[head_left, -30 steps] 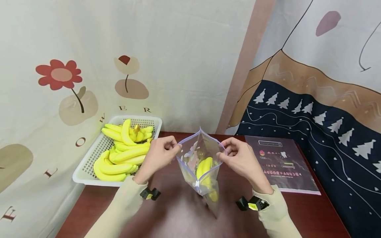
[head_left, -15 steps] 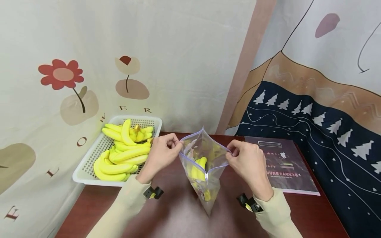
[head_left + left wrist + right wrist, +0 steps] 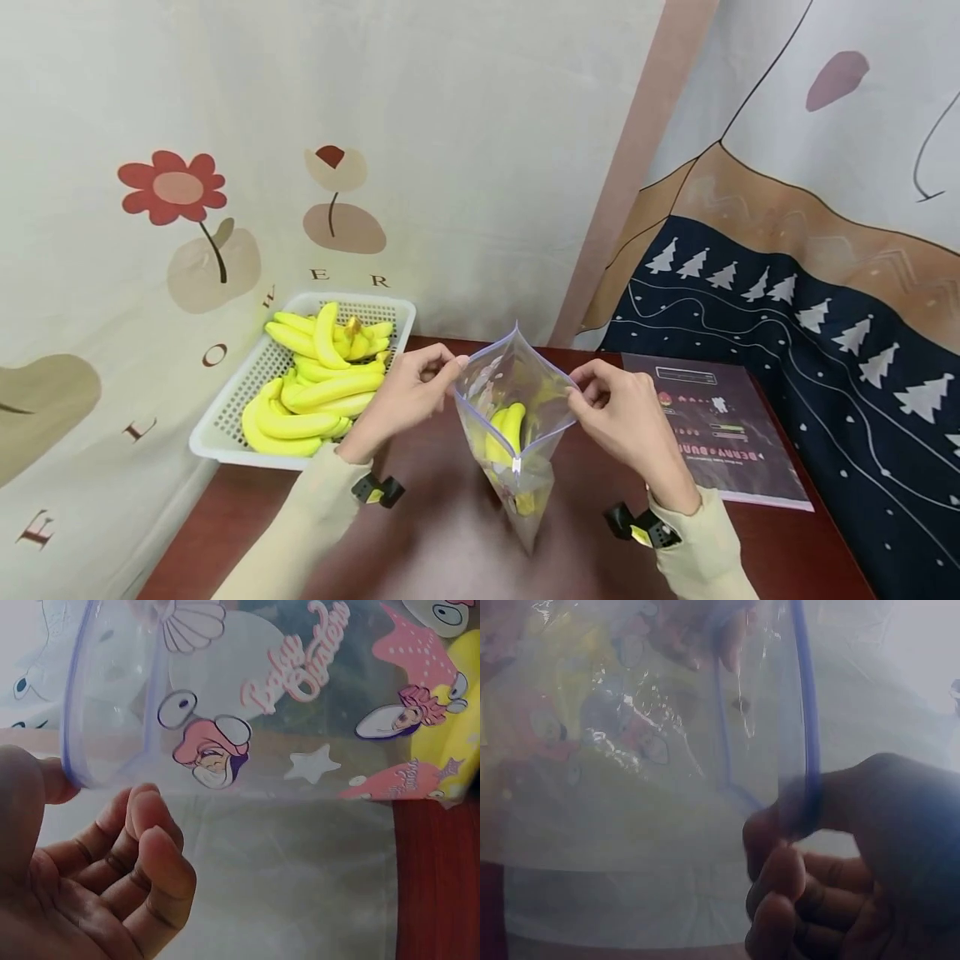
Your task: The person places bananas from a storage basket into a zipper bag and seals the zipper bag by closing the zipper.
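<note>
A clear zip bag point(image 3: 536, 479) with a purple-edged mouth hangs over the table, its mouth spread into a diamond. Yellow bananas point(image 3: 512, 429) lie inside it, showing through the plastic. My left hand point(image 3: 416, 387) pinches the left corner of the mouth. The opposite corner is between the thumb and fingers of my right hand point(image 3: 622, 417). In the left wrist view, pink cartoon prints and the words "Baby Oysters" cover the bag wall point(image 3: 300, 727), and the other fingers curl loosely below the edge. The zip's white slider point(image 3: 517, 465) sits at the mouth's near corner.
A white perforated basket point(image 3: 206, 433) heaped with bananas point(image 3: 330, 392) stands left of my left hand. Flat on the red-brown table point(image 3: 420, 533), a dark printed bag point(image 3: 720, 450) lies at the right. Printed cloth point(image 3: 480, 167) hangs behind the table.
My hands have moved slightly apart, drawing the bag's mouth wider. The bag has swung a little and hangs straighter, with its bananas still inside. The view has shifted slightly.
</note>
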`<state>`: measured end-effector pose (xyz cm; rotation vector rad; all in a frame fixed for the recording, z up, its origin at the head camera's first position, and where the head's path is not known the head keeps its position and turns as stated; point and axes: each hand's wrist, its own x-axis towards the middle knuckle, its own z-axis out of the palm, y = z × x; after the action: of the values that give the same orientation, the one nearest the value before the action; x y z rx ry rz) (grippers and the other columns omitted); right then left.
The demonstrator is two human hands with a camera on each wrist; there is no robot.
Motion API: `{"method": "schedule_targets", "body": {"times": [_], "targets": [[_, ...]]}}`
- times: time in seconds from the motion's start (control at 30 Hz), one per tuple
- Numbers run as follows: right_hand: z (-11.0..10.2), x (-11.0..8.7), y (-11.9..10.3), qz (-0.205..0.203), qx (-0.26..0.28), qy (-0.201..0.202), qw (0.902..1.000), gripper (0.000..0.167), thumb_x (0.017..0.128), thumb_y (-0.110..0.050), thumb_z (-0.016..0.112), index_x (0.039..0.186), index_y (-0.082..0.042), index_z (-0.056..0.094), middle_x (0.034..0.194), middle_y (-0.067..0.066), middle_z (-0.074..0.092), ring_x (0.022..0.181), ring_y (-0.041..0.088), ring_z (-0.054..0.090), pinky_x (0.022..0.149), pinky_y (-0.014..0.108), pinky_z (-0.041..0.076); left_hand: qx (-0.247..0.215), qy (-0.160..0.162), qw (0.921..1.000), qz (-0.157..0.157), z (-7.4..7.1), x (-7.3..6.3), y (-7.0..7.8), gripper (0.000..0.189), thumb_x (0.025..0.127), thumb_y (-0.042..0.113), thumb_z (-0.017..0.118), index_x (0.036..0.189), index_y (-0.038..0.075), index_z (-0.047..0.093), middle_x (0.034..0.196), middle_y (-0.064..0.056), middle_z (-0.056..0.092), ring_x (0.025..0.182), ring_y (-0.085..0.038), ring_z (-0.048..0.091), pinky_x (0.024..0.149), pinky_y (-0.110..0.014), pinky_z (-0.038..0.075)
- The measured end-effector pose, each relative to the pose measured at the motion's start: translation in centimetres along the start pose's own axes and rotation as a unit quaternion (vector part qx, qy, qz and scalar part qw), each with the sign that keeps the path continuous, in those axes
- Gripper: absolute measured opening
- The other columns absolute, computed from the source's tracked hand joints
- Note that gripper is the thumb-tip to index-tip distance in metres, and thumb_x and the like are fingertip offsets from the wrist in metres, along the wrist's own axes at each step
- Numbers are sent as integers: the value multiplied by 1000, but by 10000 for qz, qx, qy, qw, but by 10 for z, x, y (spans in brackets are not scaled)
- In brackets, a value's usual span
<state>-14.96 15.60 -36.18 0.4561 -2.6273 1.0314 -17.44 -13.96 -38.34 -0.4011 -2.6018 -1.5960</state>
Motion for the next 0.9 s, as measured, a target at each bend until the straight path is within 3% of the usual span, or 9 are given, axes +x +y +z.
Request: {"method": "schedule_targets", "body": {"times": [0.17, 0.3, 0.43, 0.7, 0.8, 0.9], "targets": [[4, -2, 4, -174, 284, 133, 9994, 7, 89, -9, 73, 93, -15, 75, 63, -10, 63, 56, 5, 55, 53, 21, 46, -105, -44, 9999, -39, -7, 0, -8, 29, 103, 39, 61, 92, 13, 67, 72, -12, 67, 55, -29, 61, 48, -37, 55], [6, -3, 6, -158, 502, 191, 9984, 8, 90, -8, 73, 93, -14, 75, 61, -11, 63, 55, 4, 55, 52, 21, 45, -65, 193, 9998, 59, -15, 3, -16, 23, 104, 34, 61, 97, 14, 69, 78, -8, 68, 61, -23, 64, 53, -39, 58], [5, -4, 7, 127, 839, 20, 9964, 4, 92, -13, 75, 96, -13, 75, 63, -7, 65, 56, 7, 57, 52, 21, 46, 99, 508, 9986, 137, -27, 8, -24, 21, 104, 32, 61, 105, 12, 68, 86, -9, 69, 71, -20, 66, 58, -32, 59], [5, -4, 8, 783, 1316, -324, 9877, 6, 94, -22, 74, 98, -17, 74, 68, 4, 72, 55, 15, 63, 49, 28, 50, 1070, 1232, 9859, 383, -63, 21, -49, 26, 105, 29, 59, 116, 7, 68, 104, -11, 71, 96, -20, 65, 73, -17, 54], [6, -4, 9, 943, 1497, -387, 9835, 7, 94, -22, 74, 98, -17, 73, 68, 7, 72, 53, 17, 63, 50, 29, 52, 1281, 1408, 9812, 313, -76, 26, -59, 31, 106, 32, 56, 121, 7, 66, 112, -12, 70, 106, -23, 65, 81, -25, 56], [7, -4, 10, 1024, 1654, -430, 9800, 9, 94, -20, 74, 99, -13, 73, 69, 7, 72, 54, 17, 63, 51, 29, 54, 1411, 1468, 9789, 176, -88, 29, -70, 38, 107, 34, 53, 129, 6, 63, 122, -16, 68, 115, -30, 64, 90, -42, 57]]}}
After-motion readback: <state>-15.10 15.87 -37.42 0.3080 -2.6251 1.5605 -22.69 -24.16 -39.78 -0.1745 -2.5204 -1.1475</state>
